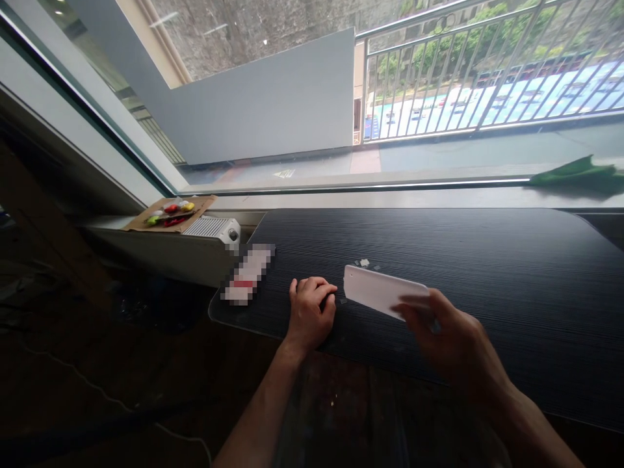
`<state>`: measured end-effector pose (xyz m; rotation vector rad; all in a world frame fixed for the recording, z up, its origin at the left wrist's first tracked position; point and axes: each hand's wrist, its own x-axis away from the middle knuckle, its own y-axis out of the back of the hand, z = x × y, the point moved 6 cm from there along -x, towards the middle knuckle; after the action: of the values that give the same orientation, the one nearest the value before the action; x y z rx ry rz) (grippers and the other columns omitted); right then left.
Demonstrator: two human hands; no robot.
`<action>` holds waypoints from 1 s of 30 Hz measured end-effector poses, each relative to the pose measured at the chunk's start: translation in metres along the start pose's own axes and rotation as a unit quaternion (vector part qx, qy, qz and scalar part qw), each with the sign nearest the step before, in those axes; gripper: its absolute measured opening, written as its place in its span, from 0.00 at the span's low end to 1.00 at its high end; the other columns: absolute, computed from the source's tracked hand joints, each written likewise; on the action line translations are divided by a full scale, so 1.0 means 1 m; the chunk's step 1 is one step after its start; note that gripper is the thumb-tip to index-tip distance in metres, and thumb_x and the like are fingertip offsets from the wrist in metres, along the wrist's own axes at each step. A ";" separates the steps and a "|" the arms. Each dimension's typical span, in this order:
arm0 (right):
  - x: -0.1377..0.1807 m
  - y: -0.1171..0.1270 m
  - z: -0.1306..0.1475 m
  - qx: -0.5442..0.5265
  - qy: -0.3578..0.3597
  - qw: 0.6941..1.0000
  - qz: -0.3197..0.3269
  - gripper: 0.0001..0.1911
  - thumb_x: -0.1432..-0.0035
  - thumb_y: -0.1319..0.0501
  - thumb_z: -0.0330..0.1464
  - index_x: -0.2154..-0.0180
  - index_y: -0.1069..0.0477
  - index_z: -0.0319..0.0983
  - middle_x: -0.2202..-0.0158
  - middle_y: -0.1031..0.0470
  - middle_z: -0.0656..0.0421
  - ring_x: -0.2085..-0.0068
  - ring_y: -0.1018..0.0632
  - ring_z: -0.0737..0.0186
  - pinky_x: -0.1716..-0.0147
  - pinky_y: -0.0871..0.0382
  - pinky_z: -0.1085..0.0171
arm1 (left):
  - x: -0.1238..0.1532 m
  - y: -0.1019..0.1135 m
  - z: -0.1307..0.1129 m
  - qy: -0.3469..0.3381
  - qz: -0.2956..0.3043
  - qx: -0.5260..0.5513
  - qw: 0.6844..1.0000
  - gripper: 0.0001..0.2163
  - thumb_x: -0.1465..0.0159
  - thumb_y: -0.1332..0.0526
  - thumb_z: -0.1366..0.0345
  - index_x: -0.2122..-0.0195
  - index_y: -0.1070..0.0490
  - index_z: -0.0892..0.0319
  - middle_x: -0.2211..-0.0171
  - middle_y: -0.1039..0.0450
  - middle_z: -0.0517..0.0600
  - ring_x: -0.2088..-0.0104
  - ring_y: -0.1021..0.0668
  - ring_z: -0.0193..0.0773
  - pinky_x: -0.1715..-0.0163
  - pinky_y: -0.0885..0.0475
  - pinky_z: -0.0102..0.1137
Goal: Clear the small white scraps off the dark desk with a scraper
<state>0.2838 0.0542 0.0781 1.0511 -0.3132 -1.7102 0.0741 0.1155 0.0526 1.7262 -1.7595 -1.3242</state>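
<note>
My right hand [446, 322] holds a pale, translucent flat rectangular plastic piece [377, 289] by its right end, with fingers showing dimly through it. The piece is tilted above the black table, and a small hole marks its left end. My left hand [312, 309] rests on the tabletop to the left of it, fingers bent and the thumb slightly apart from the index finger. Nothing shows in that hand. Small light scraps [364, 262] lie on the table just behind the plastic piece. A pixelated pale packet with a red band [249, 273] lies left of my left hand.
The black wood-grain table [487, 260] stands against a window ledge. At the left are a white radiator [214, 229] and a cardboard piece [141, 222] with colourful items. A green cloth-like thing [580, 177] is at the far right. A cable [92, 383] runs across the dark floor.
</note>
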 end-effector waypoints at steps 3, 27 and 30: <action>-0.003 -0.002 -0.005 -0.013 -0.023 1.000 -0.008 0.05 0.37 0.42 0.37 0.63 0.30 0.44 0.68 0.18 0.59 0.72 0.20 0.60 0.73 0.32 0.66 | 0.000 0.000 0.001 0.005 -0.003 0.008 1.000 0.09 0.37 0.44 0.71 0.63 0.25 0.54 0.60 0.24 0.49 0.55 0.24 0.42 0.38 0.47 0.54; -0.002 -0.040 -0.014 -0.146 -0.215 0.950 0.171 0.13 0.48 0.44 0.44 0.69 0.30 0.42 0.74 0.27 0.60 0.72 0.27 0.59 0.72 0.34 0.61 | -0.002 0.011 0.017 0.038 -0.077 0.115 0.990 0.14 0.35 0.50 0.74 0.56 0.26 0.58 0.63 0.22 0.50 0.58 0.21 0.39 0.46 0.32 0.41; 0.001 -0.033 -0.017 -0.158 -0.232 0.945 0.170 0.15 0.49 0.43 0.45 0.68 0.29 0.41 0.73 0.25 0.59 0.72 0.26 0.58 0.73 0.33 0.62 | -0.002 0.014 0.018 0.040 -0.078 0.119 0.989 0.14 0.35 0.49 0.72 0.56 0.26 0.59 0.61 0.22 0.51 0.58 0.21 0.38 0.50 0.29 0.37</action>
<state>0.2753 0.0715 0.0460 0.3248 -0.4699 -1.6051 0.0525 0.1215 0.0551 2.0528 -1.8315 -1.1224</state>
